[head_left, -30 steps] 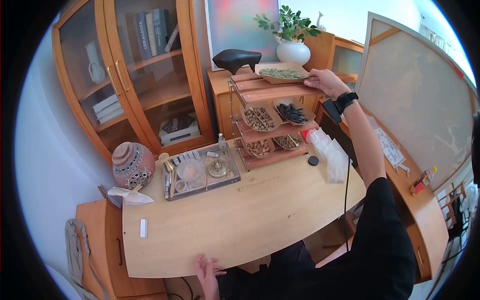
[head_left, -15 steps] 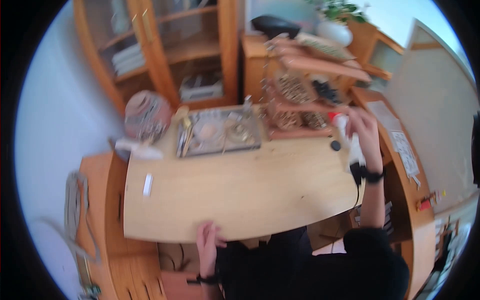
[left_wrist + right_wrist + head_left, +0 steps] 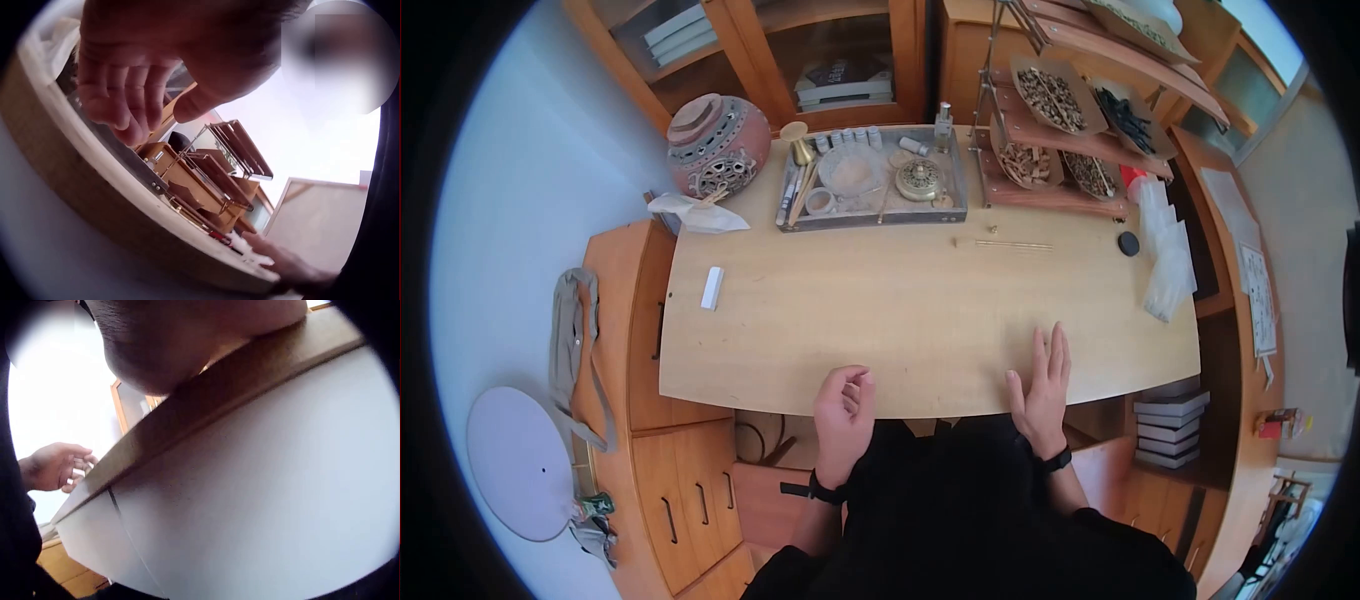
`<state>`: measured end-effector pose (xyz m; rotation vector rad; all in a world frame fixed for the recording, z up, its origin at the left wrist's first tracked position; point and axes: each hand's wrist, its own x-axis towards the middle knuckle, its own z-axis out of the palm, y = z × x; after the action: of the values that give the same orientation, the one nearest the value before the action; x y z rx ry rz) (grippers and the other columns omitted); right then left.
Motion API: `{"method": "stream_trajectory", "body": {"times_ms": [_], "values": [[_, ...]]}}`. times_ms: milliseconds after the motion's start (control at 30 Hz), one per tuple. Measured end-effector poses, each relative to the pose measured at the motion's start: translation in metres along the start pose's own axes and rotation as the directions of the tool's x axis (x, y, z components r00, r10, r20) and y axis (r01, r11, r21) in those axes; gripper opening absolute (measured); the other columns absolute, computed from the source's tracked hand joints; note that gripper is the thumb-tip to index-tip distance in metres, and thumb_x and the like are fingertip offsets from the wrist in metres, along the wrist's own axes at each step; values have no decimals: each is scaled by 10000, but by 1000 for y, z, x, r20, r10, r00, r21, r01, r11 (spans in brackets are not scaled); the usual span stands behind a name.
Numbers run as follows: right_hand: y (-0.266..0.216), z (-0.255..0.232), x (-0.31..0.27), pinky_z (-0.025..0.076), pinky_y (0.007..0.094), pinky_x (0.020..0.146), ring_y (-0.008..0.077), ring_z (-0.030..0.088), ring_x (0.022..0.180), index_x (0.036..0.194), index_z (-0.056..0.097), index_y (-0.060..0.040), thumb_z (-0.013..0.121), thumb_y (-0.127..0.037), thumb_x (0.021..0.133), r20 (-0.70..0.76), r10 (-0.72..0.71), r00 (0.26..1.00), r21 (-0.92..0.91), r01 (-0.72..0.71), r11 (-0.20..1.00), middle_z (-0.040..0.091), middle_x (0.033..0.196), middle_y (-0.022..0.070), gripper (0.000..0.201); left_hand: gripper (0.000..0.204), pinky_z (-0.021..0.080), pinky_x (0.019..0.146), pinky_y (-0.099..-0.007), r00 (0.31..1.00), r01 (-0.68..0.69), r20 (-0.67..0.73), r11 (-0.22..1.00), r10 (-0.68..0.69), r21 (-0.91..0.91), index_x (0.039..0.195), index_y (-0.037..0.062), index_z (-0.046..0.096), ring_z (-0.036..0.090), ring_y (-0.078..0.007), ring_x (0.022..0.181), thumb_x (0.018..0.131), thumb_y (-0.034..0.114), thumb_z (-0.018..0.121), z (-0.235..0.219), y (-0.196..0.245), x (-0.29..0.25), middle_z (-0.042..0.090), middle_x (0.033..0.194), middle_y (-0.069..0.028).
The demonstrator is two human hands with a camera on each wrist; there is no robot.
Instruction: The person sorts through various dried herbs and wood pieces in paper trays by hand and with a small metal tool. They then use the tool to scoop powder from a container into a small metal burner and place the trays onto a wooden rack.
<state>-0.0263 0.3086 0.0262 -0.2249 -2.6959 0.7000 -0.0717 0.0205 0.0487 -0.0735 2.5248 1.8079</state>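
At the front edge of the wooden table (image 3: 880, 330), my left hand (image 3: 845, 415) holds nothing, its fingers loosely bent. The left wrist view shows the same hand (image 3: 150, 69) near the tabletop, with nothing in its fingers. My right hand (image 3: 1042, 395) is by the same edge further right, fingers straight and spread, also holding nothing. Beyond the hands lies a grey tray (image 3: 875, 222) with a brass censer (image 3: 918, 180), a glass dish (image 3: 852, 170) of pale powder and several small bottles. Thin sticks (image 3: 1015, 245) lie in front of it.
A wooden rack (image 3: 1070, 198) with paper trays of dried herbs stands back right. Beside it are plastic bags (image 3: 1165, 265) and a black lid (image 3: 1128, 243). A pierced clay pot (image 3: 718, 150) and folded white cloth (image 3: 700, 213) sit back left, a white bar (image 3: 712, 288) nearer.
My right hand has left the herb tray on the rack's top shelf and come down to the table's front edge. The head view has tilted downward. My left hand stays by the edge.
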Motion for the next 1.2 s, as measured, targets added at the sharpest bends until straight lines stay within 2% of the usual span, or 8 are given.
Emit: {"method": "stream_trajectory", "body": {"times_ms": [67,133,167,233,300,400,567,1200], "values": [[5,5,1,245,540,1198,464,270,1475,1537,414,-71,621,-362,928,14,-36,999,-95,37,995,253,1621,274,706,223,538,675,-309,990,-140,10,970,141,198,1098,17,652,629,-188,761,953,182,682,4,5,3,642,1021,-118],[1,4,3,229,546,1203,456,268,1481,1536,419,-80,615,-370,929,31,-9,999,-149,13,989,258,1621,270,701,455,504,962,-463,854,-439,3,716,521,543,1232,15,611,611,-340,1094,868,245,755,10,7,8,600,1222,-207],[0,3,4,214,552,1207,449,265,1486,1536,425,-89,609,-379,929,68,-22,997,-179,33,983,264,1620,266,697,455,504,962,-463,853,-448,15,718,522,533,1232,15,611,611,-340,1094,868,245,755,13,6,11,600,1222,-207],[1,2,6,189,560,1213,436,252,1500,1539,428,-104,595,-387,935,100,-38,994,-117,49,992,274,1621,258,687,745,287,1160,-588,845,-465,87,643,528,609,1396,8,502,405,-447,1374,801,342,801,5,-1,15,455,1453,-261],[10,4,3,181,551,1218,425,244,1508,1541,424,-90,576,-373,949,101,-10,995,-125,23,992,283,1620,255,674,920,173,1191,-634,869,-446,102,677,485,585,1494,5,397,280,-469,1462,787,445,791,5,-19,17,322,1567,-280],[9,10,2,173,541,1222,416,248,1508,1542,416,-69,551,-349,961,71,-64,995,-136,73,988,294,1625,232,658,975,177,1193,-629,915,-331,67,646,398,687,1527,6,359,258,-466,1482,803,519,762,2,-11,14,293,1582,-290],[5,10,5,174,545,1219,386,260,1510,1542,422,-93,537,-352,962,101,6,995,-191,13,981,313,1629,192,645,1050,155,1195,-639,910,-371,137,618,392,693,1548,-6,319,224,-448,1506,812,634,707,8,-9,21,258,1599,-297],[-5,6,5,205,564,1202,394,331,1471,1505,469,-89,607,-467,937,70,50,996,-156,-39,987,354,1592,224,696,938,165,1207,-601,914,-377,185,589,360,715,1468,-3,419,270,-422,1486,758,499,772,12,-9,28,322,1577,-261]]}}
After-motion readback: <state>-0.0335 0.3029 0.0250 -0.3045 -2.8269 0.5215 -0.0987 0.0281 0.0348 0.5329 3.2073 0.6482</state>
